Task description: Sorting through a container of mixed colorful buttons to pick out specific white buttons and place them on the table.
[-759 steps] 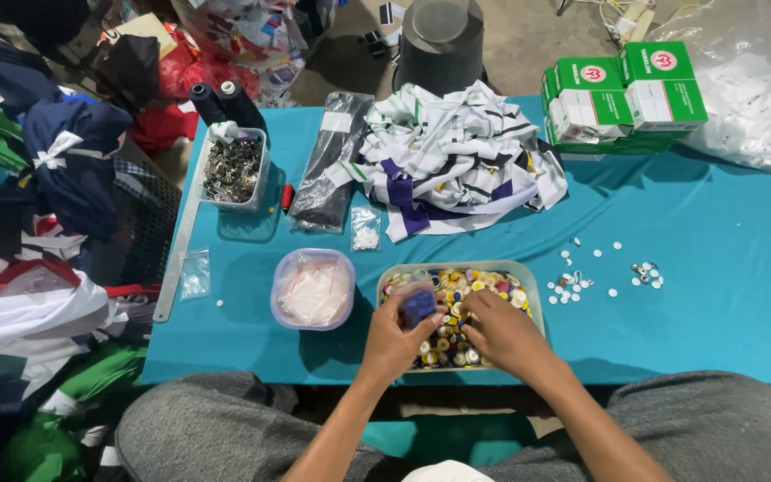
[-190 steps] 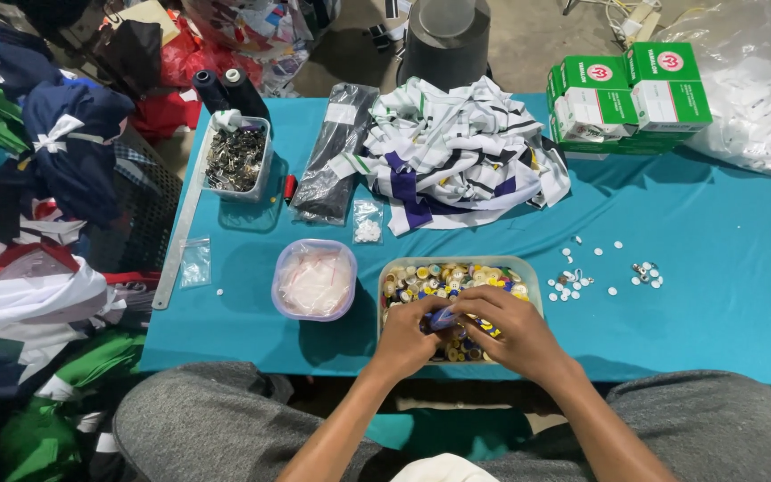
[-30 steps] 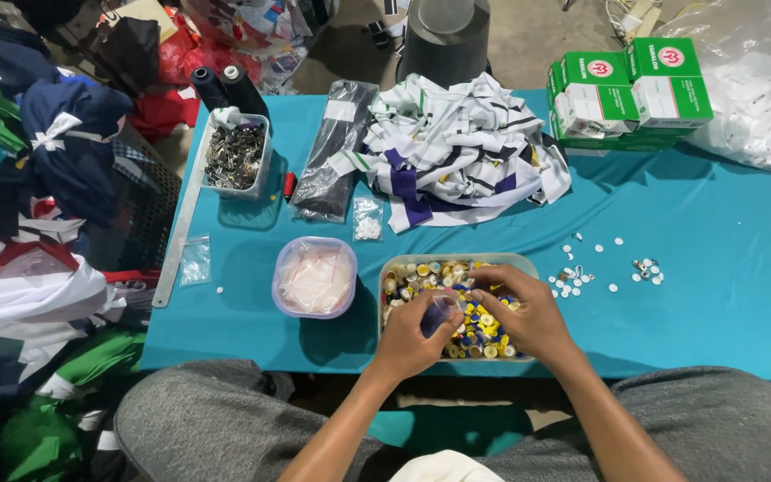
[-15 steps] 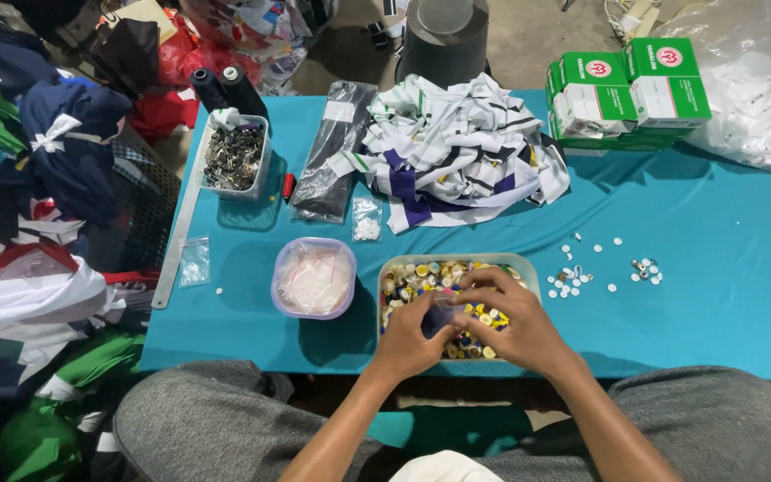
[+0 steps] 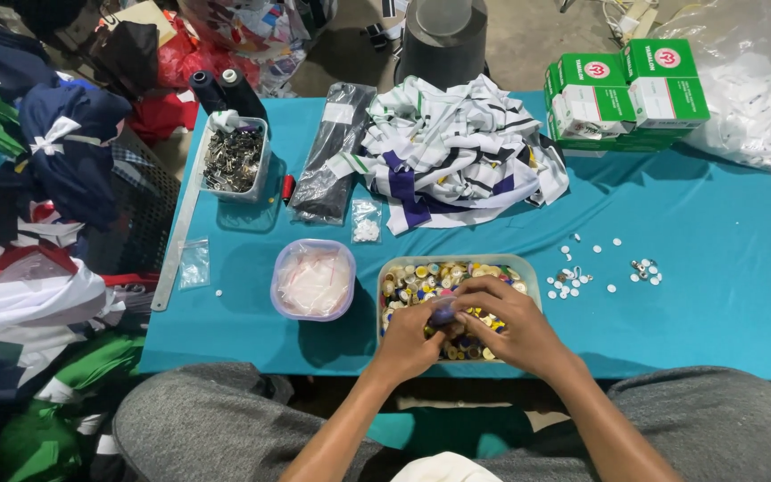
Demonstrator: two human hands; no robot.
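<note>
Pinching a small purple piece (image 5: 442, 312), left hand (image 5: 410, 337) and right hand (image 5: 506, 326) now joined over button tray (image 5: 392, 268)

desk (image 5: 725, 295): I see a plain teal cloth all over it.
tray of buttons (image 5: 457, 278): pale grey rim; the buttons I make out are yellow, white, blue and brown, mixed.
small piece between my hands (image 5: 443, 312): purple-blue.
round tub (image 5: 313, 279): clear with a lilac rim, pinkish-white inside.
fabric pile (image 5: 461, 152): white with black stripes and purple bands.
boxes (image 5: 628, 89): green tops, white sides, red round marks.
loose buttons (image 5: 582, 272): white on the teal.
thread cones (image 5: 225, 89): black.
bin of clips (image 5: 234, 159): clear, dark silvery metal inside.
trousers (image 5: 189, 428): mottled grey.
clothes at my left (image 5: 37, 295): navy, green, white, red patches.
</note>
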